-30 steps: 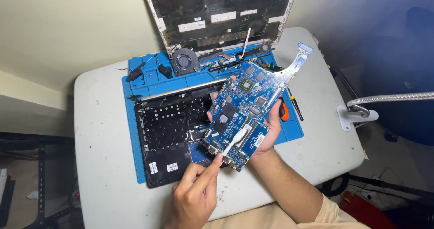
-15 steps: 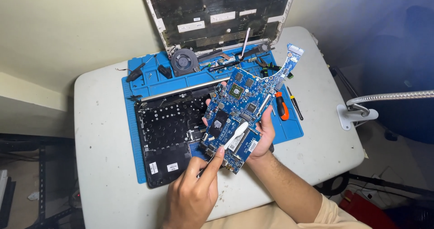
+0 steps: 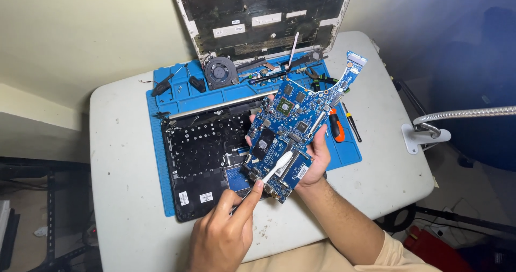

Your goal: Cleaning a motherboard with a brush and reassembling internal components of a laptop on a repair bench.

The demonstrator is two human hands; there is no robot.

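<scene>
We can't see the handle of the white brush (image 3: 278,166) properly: it runs down into the left hand (image 3: 223,234) and the curled fingers hide the rest. That hand is cut off at the bottom edge, at 6 o'clock. It is closed in a pinch on the brush, with the bristle end touching the lower part of the blue circuit board (image 3: 293,127). The right hand (image 3: 314,156) is mostly hidden behind the board; only fingertips show at its left edge and the thumb side at its right, wrapped around it and gripping. The board is held tilted above the blue mat (image 3: 166,97), over the right part of the open black laptop base (image 3: 201,159), near frame centre. The upright lid panel (image 3: 258,14) is cut off at 12 o'clock. Small tools at 1 o'clock behind the board are hard to make out (a red-handled screwdriver (image 3: 337,128) shows at 3 o'clock of the board). The fan (image 3: 219,71) sits at 11 o'clock.

Against half a second ago, the board sits slightly more upright, and the brush tip has moved up onto it.
</scene>
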